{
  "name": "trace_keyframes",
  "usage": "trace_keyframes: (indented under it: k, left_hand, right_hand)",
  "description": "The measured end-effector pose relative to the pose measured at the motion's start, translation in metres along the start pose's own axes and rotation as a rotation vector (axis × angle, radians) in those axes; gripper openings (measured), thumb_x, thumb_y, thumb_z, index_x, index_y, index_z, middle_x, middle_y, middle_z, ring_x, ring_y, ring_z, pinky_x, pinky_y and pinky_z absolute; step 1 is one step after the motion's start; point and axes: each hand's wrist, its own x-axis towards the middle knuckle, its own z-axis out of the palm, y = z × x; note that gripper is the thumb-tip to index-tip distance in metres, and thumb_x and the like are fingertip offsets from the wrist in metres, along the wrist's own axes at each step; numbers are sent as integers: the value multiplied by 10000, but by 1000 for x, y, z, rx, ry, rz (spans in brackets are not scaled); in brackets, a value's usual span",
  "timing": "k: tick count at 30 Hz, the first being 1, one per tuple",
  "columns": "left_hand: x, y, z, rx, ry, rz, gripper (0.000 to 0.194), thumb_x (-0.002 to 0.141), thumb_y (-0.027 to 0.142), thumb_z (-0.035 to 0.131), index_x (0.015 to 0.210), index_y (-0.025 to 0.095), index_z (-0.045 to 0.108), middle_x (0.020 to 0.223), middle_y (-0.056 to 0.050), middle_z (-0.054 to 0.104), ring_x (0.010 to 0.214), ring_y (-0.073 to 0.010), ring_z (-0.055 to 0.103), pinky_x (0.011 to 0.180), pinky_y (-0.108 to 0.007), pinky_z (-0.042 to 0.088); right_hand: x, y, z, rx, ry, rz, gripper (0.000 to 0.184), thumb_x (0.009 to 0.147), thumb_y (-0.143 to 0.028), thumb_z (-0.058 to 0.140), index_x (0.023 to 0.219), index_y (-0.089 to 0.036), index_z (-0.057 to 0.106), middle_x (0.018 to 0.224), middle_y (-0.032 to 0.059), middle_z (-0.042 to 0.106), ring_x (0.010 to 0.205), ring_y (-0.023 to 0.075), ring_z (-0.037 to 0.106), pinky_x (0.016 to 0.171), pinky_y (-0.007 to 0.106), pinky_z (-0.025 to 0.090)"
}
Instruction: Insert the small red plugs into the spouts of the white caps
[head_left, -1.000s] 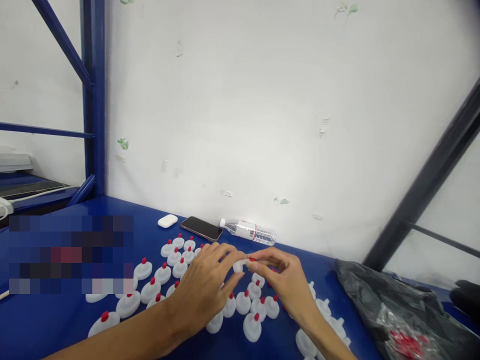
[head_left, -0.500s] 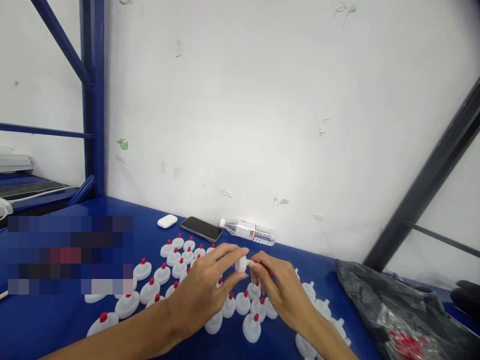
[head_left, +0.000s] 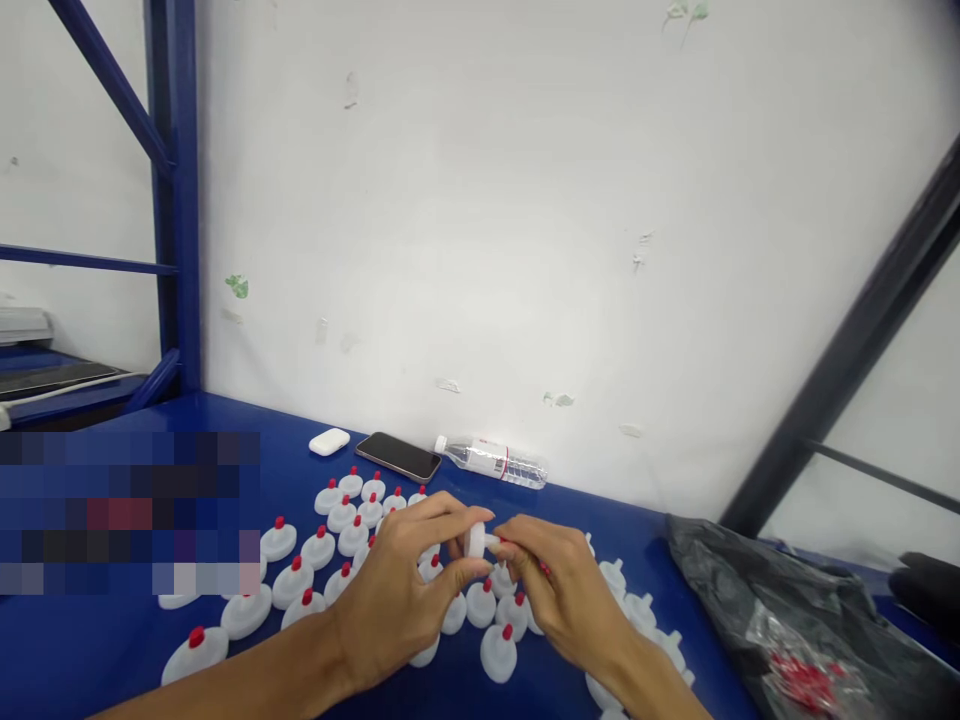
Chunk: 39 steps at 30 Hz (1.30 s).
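Head view shows a round white cap (head_left: 475, 541), spout (head_left: 491, 540) pointing sideways.

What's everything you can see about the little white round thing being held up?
The round, white, plastic-looking cap is tipped sideways above the blue table, its disc nearly upright. The left grip pinches the disc's edge. A narrow, whitish spout points toward the right grip, which holds it and hides its end.
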Motion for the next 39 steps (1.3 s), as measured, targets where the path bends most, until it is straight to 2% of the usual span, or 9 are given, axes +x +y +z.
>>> trace_keyframes:
  k: [5,8,12,18,23,27,31,35,39]
  left_hand:
    - [4,4,-3,29,-18,-31,239,978,363,693,1173,241,757,875,14,709,784,-168,668,780,-283,547]
    - [8,6,-7,80,-7,-64,333,995,402,660,1294,259,693,1109,-23,743,1015,-226,693,915,-352,537]
    - [14,3,-15,138,28,-86,355,1084,395,458,1382,264,600,1312,-61,667,1182,-263,625,993,-436,487]
    - [15,-7,-18,183,42,-22,315,1093,288,346,1148,227,650,1079,-53,690,1020,-258,611,901,-441,458]
    - [11,-7,-13,202,-18,75,301,1068,217,343,1065,216,644,993,-36,681,928,-242,582,882,-437,422]
    - [11,-6,-13,217,-38,105,289,1063,183,349,1076,216,636,995,-29,677,930,-238,571,880,-432,410]
    - [9,-6,-13,230,-47,122,284,1061,165,350,1079,214,630,978,-24,670,906,-230,564,846,-424,411]
    - [6,-5,-12,244,-52,153,285,1050,132,347,1075,200,623,969,-35,658,887,-226,554,818,-418,414]
    - [5,-4,-10,254,-61,194,276,1031,99,356,1082,190,612,967,-44,651,892,-220,558,802,-402,429]
  right_hand:
    - [3,-6,-3,27,-12,35,320,1098,-313,405,818,-234,538,718,-47,544,624,121,485,619,265,350]
    - [7,-11,-11,36,26,88,364,1100,-382,430,783,-232,528,715,-54,560,639,119,502,637,269,348]
    - [11,-2,-16,-124,127,219,503,1096,-496,385,669,-230,370,613,-56,444,571,133,403,595,311,279]
    - [9,25,-3,-364,-46,284,499,1109,-477,321,680,-237,405,675,-21,527,612,165,463,624,329,268]
    - [6,24,3,-387,-126,283,484,1102,-480,369,697,-235,469,709,-21,594,669,171,542,634,319,285]
    - [10,26,-15,-429,-93,354,505,1113,-479,304,723,-238,515,734,-8,647,680,180,585,645,323,310]
    - [11,41,-43,-494,-86,464,384,1071,-433,429,806,-236,626,792,38,715,745,234,641,657,337,333]
    - [4,52,-72,-477,-202,573,214,955,-374,627,822,-237,724,775,50,772,705,249,667,628,337,366]
    - [-6,47,-89,-335,-380,666,207,853,-376,724,701,-237,747,627,31,766,571,203,654,560,300,420]
